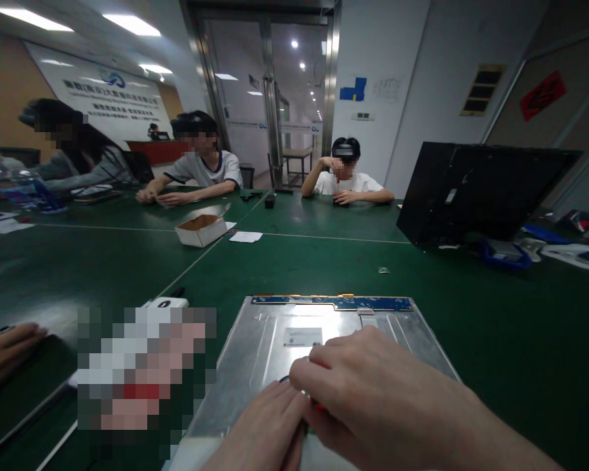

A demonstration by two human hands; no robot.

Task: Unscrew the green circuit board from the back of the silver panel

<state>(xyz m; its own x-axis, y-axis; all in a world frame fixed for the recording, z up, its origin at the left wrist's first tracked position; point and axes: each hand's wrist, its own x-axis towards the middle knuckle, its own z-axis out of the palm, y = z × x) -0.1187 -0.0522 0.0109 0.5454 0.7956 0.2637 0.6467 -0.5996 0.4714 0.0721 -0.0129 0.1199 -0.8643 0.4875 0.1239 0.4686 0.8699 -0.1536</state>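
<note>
A flat silver metal panel (275,333) with a blue circuit strip (334,302) along its far edge lies on the green table in front of me. My left hand (265,428) and my right hand (373,392) meet over the panel's near middle. Both have their fingers curled together around a small object with a red part and a dark ring that I cannot name. A white label (302,337) sits on the panel just beyond my fingers.
A black monitor (476,193) stands at the right with blue and white items beside it. A small open cardboard box (201,230) sits mid-table. Three people sit at the far side. Another person's hand (4,356) rests at the left edge.
</note>
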